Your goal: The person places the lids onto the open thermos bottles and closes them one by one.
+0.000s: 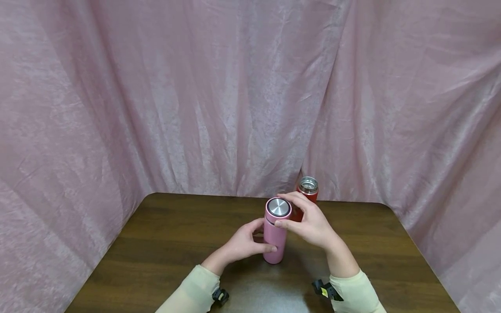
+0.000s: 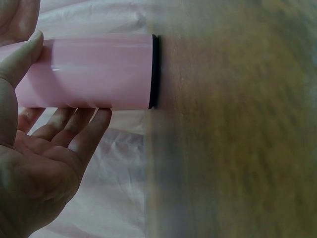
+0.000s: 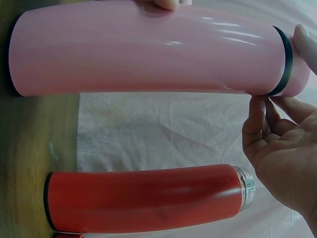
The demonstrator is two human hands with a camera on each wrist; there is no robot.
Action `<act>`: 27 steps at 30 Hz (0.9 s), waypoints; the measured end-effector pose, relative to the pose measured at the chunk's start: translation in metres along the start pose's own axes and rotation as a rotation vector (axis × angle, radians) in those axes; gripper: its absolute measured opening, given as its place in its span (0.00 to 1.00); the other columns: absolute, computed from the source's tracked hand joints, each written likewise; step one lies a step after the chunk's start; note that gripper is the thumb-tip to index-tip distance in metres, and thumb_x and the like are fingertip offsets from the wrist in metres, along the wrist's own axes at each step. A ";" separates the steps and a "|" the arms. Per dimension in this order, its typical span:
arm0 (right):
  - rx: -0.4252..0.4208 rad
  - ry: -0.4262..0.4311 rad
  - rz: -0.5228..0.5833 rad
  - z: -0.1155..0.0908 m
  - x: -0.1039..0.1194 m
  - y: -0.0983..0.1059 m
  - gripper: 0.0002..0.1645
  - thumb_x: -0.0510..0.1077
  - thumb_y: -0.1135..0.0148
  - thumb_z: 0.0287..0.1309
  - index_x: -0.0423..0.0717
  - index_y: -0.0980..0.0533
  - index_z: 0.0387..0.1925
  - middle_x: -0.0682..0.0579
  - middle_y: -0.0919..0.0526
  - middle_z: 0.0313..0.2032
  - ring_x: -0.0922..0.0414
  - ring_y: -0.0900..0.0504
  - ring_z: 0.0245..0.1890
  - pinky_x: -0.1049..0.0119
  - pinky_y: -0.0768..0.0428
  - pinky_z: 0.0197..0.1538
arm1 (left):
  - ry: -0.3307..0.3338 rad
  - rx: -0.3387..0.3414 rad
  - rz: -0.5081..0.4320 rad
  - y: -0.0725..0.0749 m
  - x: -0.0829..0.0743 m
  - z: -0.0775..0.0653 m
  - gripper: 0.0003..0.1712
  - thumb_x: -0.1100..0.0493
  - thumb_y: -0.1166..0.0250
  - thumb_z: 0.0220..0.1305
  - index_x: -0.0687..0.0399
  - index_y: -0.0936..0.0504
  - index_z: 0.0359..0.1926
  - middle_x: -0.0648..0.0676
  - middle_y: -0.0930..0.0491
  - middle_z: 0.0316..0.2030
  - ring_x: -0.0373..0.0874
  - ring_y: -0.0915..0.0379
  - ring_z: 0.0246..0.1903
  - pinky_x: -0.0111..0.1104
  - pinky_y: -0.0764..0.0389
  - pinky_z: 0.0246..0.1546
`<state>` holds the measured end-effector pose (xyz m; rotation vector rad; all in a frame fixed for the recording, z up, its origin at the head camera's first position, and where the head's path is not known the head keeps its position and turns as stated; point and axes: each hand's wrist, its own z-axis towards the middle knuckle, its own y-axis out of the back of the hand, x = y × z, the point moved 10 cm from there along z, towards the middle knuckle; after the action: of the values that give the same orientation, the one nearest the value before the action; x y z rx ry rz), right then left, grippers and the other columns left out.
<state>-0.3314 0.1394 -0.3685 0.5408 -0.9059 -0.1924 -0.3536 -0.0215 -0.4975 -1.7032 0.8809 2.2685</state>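
A pink thermos (image 1: 275, 238) stands upright on the table, its cap with a silver disc top (image 1: 278, 207) on. My left hand (image 1: 243, 241) grips the lower body, thumb on the near side and fingers behind. Around the cap are the thumb and fingers of my right hand (image 1: 312, 221). In the right wrist view, that thumb and the fingertips meet the pink cap (image 3: 299, 79) just beyond a dark ring. Behind my right hand stands a red thermos (image 3: 143, 201) without a lid, its metal neck bare; the hand partly hides it in the head view.
The brown wooden table (image 1: 164, 256) reaches back to a pink curtain (image 1: 219, 95). Beside the red thermos's base, a small red object (image 3: 68, 235) shows at the frame's bottom edge. Dark wrist devices (image 1: 327, 290) sit by both sleeves.
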 end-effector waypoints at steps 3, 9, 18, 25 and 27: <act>-0.002 0.002 -0.003 0.000 0.000 0.000 0.40 0.48 0.11 0.56 0.51 0.17 0.69 0.59 0.14 0.60 0.57 0.18 0.61 0.62 0.21 0.65 | -0.007 -0.001 0.010 0.000 -0.002 0.000 0.40 0.51 0.14 0.63 0.39 0.20 0.73 0.42 0.15 0.63 0.43 0.16 0.62 0.41 0.13 0.61; -0.007 0.001 -0.010 0.000 0.001 0.000 0.40 0.47 0.10 0.55 0.50 0.17 0.68 0.58 0.14 0.60 0.57 0.18 0.62 0.63 0.22 0.66 | -0.019 0.002 0.032 0.000 -0.004 0.000 0.40 0.49 0.15 0.62 0.40 0.20 0.73 0.42 0.14 0.62 0.42 0.16 0.62 0.36 0.14 0.60; -0.022 -0.034 -0.035 -0.002 0.002 0.003 0.40 0.50 0.10 0.54 0.53 0.16 0.68 0.58 0.14 0.60 0.57 0.16 0.60 0.59 0.18 0.63 | -0.015 0.003 0.018 0.000 -0.003 -0.001 0.39 0.50 0.15 0.63 0.39 0.20 0.73 0.42 0.15 0.62 0.42 0.16 0.61 0.48 0.13 0.62; -0.028 -0.018 -0.055 -0.001 0.002 0.002 0.40 0.50 0.09 0.53 0.53 0.17 0.67 0.59 0.14 0.59 0.57 0.17 0.59 0.60 0.19 0.62 | -0.028 0.001 0.021 0.000 -0.003 0.000 0.40 0.51 0.15 0.63 0.42 0.20 0.73 0.44 0.14 0.62 0.42 0.16 0.61 0.47 0.13 0.62; -0.021 -0.006 -0.063 -0.001 0.003 0.001 0.42 0.49 0.09 0.53 0.52 0.18 0.68 0.58 0.15 0.60 0.57 0.18 0.60 0.59 0.19 0.63 | -0.030 0.004 0.018 -0.001 -0.003 0.000 0.40 0.51 0.15 0.63 0.43 0.20 0.73 0.44 0.14 0.62 0.42 0.16 0.61 0.46 0.13 0.62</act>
<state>-0.3287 0.1395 -0.3665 0.5497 -0.8923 -0.2602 -0.3520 -0.0203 -0.4949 -1.6619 0.8975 2.2952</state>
